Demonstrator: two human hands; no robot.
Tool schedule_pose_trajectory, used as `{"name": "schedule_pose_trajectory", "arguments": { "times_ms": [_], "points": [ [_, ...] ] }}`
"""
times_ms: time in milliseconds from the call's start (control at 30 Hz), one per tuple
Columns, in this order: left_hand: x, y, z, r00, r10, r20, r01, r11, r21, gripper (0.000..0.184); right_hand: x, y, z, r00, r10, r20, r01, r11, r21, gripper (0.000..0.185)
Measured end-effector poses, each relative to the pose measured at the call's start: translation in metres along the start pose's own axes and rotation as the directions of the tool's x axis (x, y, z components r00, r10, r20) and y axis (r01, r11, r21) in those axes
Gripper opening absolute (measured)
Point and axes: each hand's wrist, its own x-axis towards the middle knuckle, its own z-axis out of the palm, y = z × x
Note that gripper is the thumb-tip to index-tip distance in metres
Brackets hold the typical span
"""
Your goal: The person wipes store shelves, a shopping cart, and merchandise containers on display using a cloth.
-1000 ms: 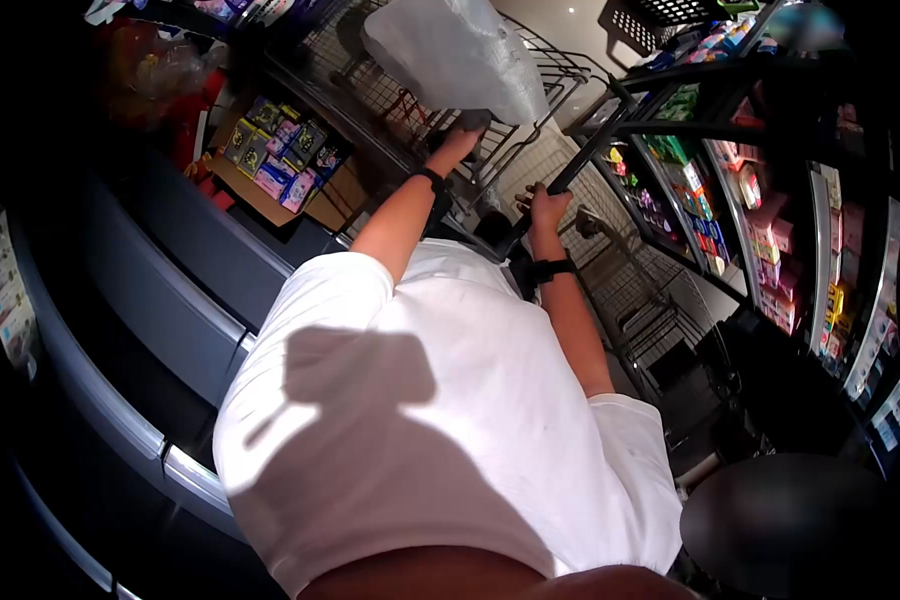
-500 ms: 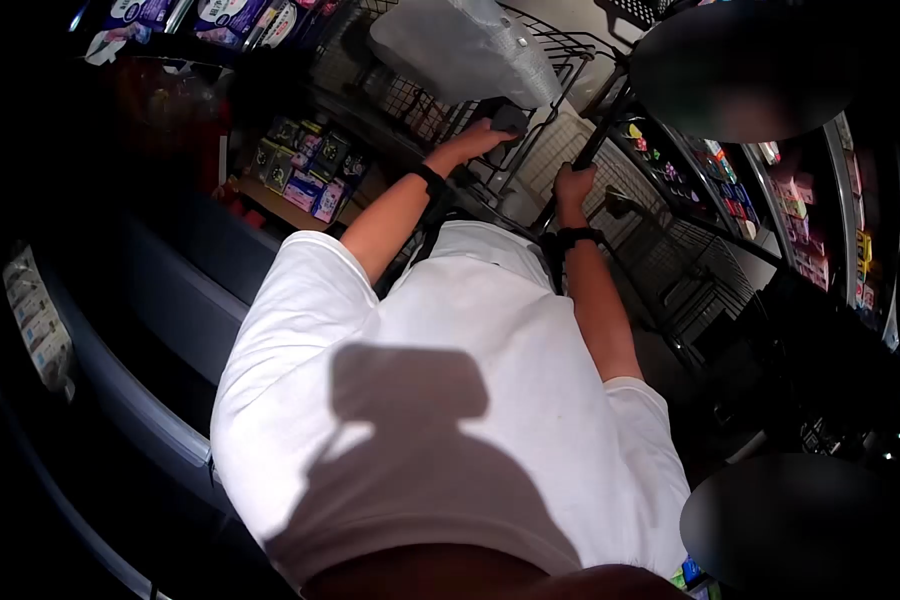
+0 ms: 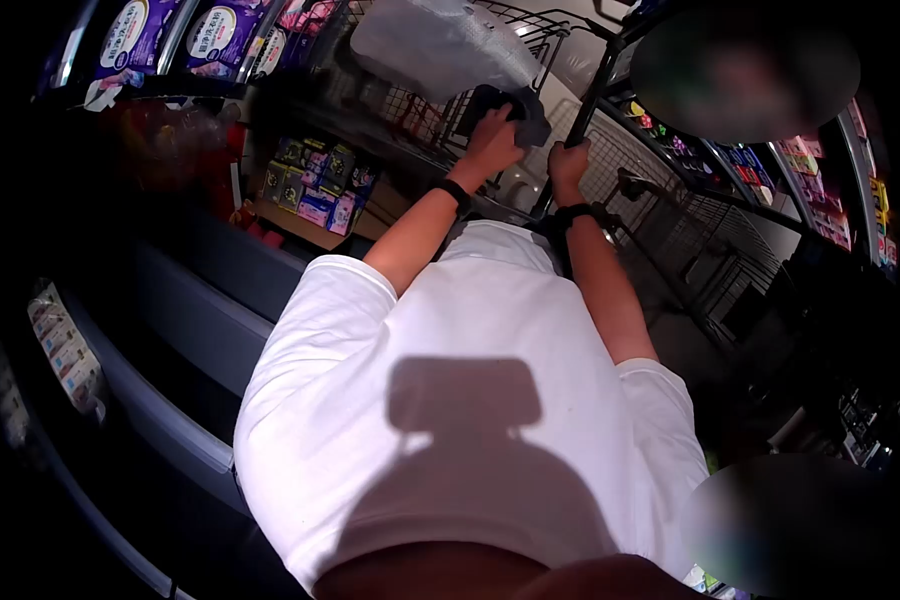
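Observation:
My right hand is wrapped around the dark handle bar of a wire shopping cart. My left hand reaches over the cart's near end, its fingers closed on a dark grey, soft-looking item, perhaps cloth; its exact kind is not clear. Just beyond that item, a translucent pale grey plastic sheet or bag lies in the cart's upper part. Both of my wrists wear dark bands.
Purple packages stand on a shelf at the upper left. Below them a cardboard box holds small colourful packs. More wire carts stand to the right, beside shelves of pink packaged goods. Dark grey shelf edges run along my left.
My left hand has moved slightly right and nearer the handle, and more of the dark grey item shows. My right hand stays on the bar. The whole view has shifted a little.

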Motion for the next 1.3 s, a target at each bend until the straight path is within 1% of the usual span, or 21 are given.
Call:
{"name": "schedule_pose_trajectory", "arguments": {
  "times_ms": [67,167,233,300,333,433,467,567,667,700,767,867,900,967,1000,1033,1100,1133,1167,1233,1300],
  "points": [
    [0.008,0.002,0.005,0.996,0.053,0.073,-0.073,0.948,0.309,0.027,0.002,-0.004,0.0,1.0,-0.007,-0.011,0.008,1.0,0.019,0.04],
    [0.03,0.003,-0.004,0.985,0.1,0.14,-0.14,0.938,0.316,0.023,0.004,-0.015,-0.001,0.999,-0.039,-0.004,0.039,0.999,-0.024,0.037],
    [0.037,0.002,-0.016,0.984,0.008,0.179,-0.036,0.988,0.152,0.024,0.009,-0.017,-0.002,0.998,-0.022,0.051,0.022,1.0,-0.003,0.037],
    [0.032,-0.009,-0.021,0.985,0.157,0.074,-0.158,0.987,0.004,0.023,0.014,-0.021,-0.002,0.999,-0.045,0.024,0.047,0.996,-0.075,0.037],
    [0.02,-0.001,-0.026,0.996,0.015,0.092,-0.014,1.0,-0.007,0.027,0.018,-0.02,0.0,0.997,-0.005,0.074,0.005,1.0,0.006,0.036],
    [-0.019,0.013,-0.031,0.998,-0.024,0.066,0.019,0.997,0.076,0.032,0.016,-0.023,0.001,0.997,0.007,0.078,-0.008,1.0,0.018,0.036],
    [-0.033,0.017,-0.033,0.991,-0.05,0.127,0.036,0.993,0.114,0.034,0.013,-0.024,0.0,0.993,-0.115,-0.005,0.114,0.992,-0.057,0.037],
    [-0.066,0.005,-0.029,0.965,-0.042,0.259,-0.015,0.977,0.213,0.038,0.011,-0.025,0.002,0.998,0.005,0.063,-0.005,1.0,-0.005,0.041],
    [-0.078,-0.029,-0.016,0.971,-0.093,0.219,0.071,0.992,0.107,0.033,0.009,-0.017,0.005,0.999,-0.046,0.027,0.046,0.999,-0.012,0.042],
    [-0.074,-0.035,-0.024,0.98,0.047,0.192,-0.037,0.998,-0.057,0.033,0.003,-0.022,0.001,0.997,-0.069,0.026,0.069,0.998,-0.01,0.042],
    [-0.058,-0.037,-0.029,0.976,-0.129,0.176,0.127,0.992,0.022,0.038,0.002,-0.02,0.005,0.998,0.044,0.052,-0.044,0.999,0.005,0.042],
    [-0.034,-0.002,-0.053,0.998,-0.057,-0.024,0.051,0.979,-0.199,0.039,-0.008,-0.023,0.001,1.0,-0.022,-0.019,0.021,0.998,-0.065,0.042],
    [-0.027,0.02,-0.069,1.0,0.0,0.006,0.001,0.971,-0.24,0.036,-0.01,-0.023,-0.001,0.999,0.035,0.015,-0.035,0.999,0.024,0.04],
    [-0.008,-0.013,-0.037,0.995,0.092,0.035,-0.081,0.967,-0.243,0.047,-0.007,-0.012,0.007,0.999,0.039,0.006,-0.039,0.999,-0.016,0.037],
    [-0.001,-0.036,-0.007,0.998,0.061,0.0,-0.059,0.963,-0.262,0.047,-0.009,-0.009,0.009,0.994,-0.058,-0.089,0.052,0.996,-0.07,0.035],
    [0.001,-0.058,0.031,0.997,0.071,0.0,-0.07,0.976,-0.205,0.054,-0.018,-0.017,0.003,0.999,0.04,-0.029,-0.039,0.999,0.013,0.035],
    [-0.008,-0.058,0.038,0.999,0.039,-0.03,-0.044,0.979,-0.197,0.051,-0.01,0.004,0.014,0.982,-0.149,-0.12,0.136,0.985,-0.11,0.035],
    [-0.011,-0.057,0.04,0.999,0.023,-0.045,-0.031,0.981,-0.194,0.049,-0.014,-0.002,0.012,0.992,-0.097,-0.079,0.092,0.994,-0.067,0.036],
    [-0.007,-0.069,0.044,0.995,0.097,0.004,-0.096,0.992,-0.085,0.047,-0.02,-0.008,0.004,0.998,-0.036,-0.045,0.035,0.999,-0.021,0.037],
    [-0.018,-0.06,0.01,0.989,0.096,0.11,-0.054,0.94,-0.337,0.046,-0.025,-0.009,0.002,1.0,-0.009,-0.011,0.009,1.0,0.013,0.039],
    [-0.029,-0.088,0.026,0.969,0.087,0.233,0.022,0.903,-0.43,0.04,-0.014,0.019,0.007,0.979,-0.195,-0.064,0.185,0.973,-0.136,0.042]
  ]
}}
